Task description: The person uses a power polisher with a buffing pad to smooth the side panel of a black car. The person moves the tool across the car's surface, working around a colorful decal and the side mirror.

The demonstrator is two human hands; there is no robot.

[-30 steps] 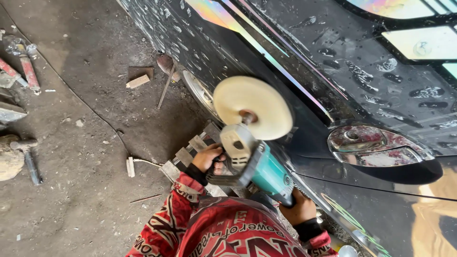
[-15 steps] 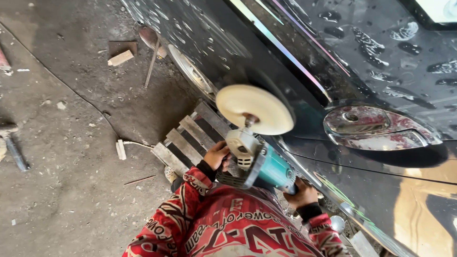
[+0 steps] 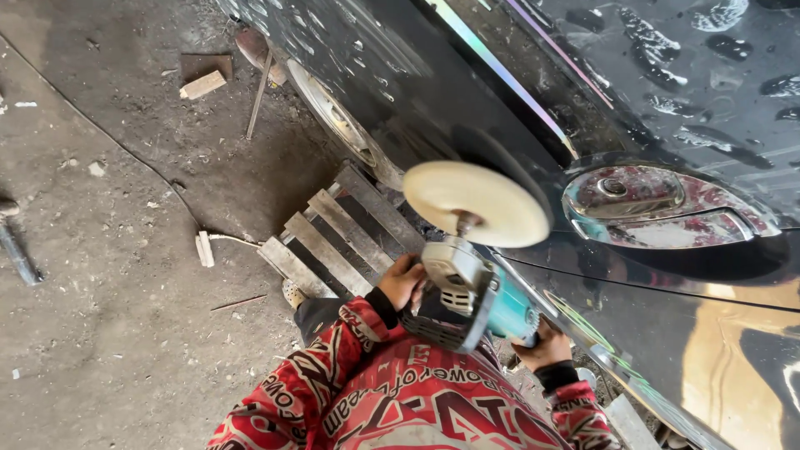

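Note:
Both of my hands hold a teal and grey power polisher [image 3: 467,296]. My left hand [image 3: 402,280] grips the side of its grey head. Behind it, my right hand [image 3: 546,342] is closed round the teal body. The round cream polishing pad [image 3: 477,202] lies against the black car door [image 3: 467,108], just left of a chrome door handle [image 3: 662,204]. My red patterned sleeves and shirt [image 3: 417,400] fill the bottom of the view.
A wooden pallet [image 3: 333,233] lies on the dirt floor under the car, beside a wheel [image 3: 342,125]. A wood block [image 3: 202,84], a thin rod [image 3: 257,96] and a dark tool [image 3: 17,250] lie on the floor to the left.
The view has shifted, so the floor tools at the left have slid out of sight. The pad sits a little nearer the chrome handle. Both hands keep their hold.

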